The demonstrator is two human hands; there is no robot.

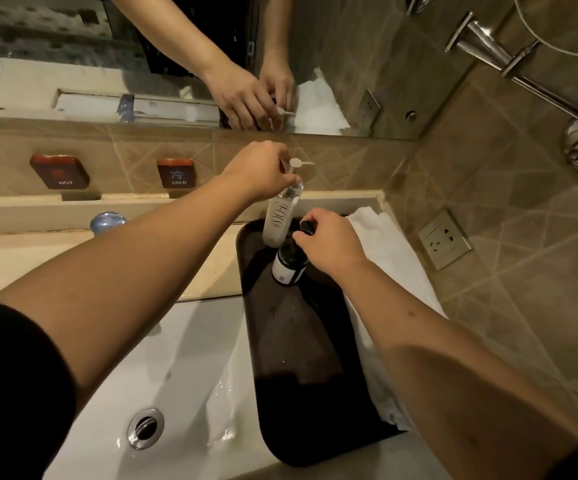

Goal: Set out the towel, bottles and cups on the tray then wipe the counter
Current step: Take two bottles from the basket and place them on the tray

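Note:
A dark brown tray (301,341) lies on the counter to the right of the sink. At its far end stand a clear pump bottle (280,216) and, just in front of it, a dark bottle (290,263) with a white label. My left hand (261,171) pinches the neck of the clear bottle just under its white pump head. My right hand (332,242) grips the black pump top of the dark bottle. A white towel (384,258) lies folded along the tray's right side, partly under my right forearm. No cups are in view.
A white sink (162,375) with a metal drain (145,427) sits at the left. A blue tap handle (107,221) stands by the back ledge under HOT and COLD signs. A mirror runs above. A wall socket (445,239) and chrome rail (523,71) are on the right wall.

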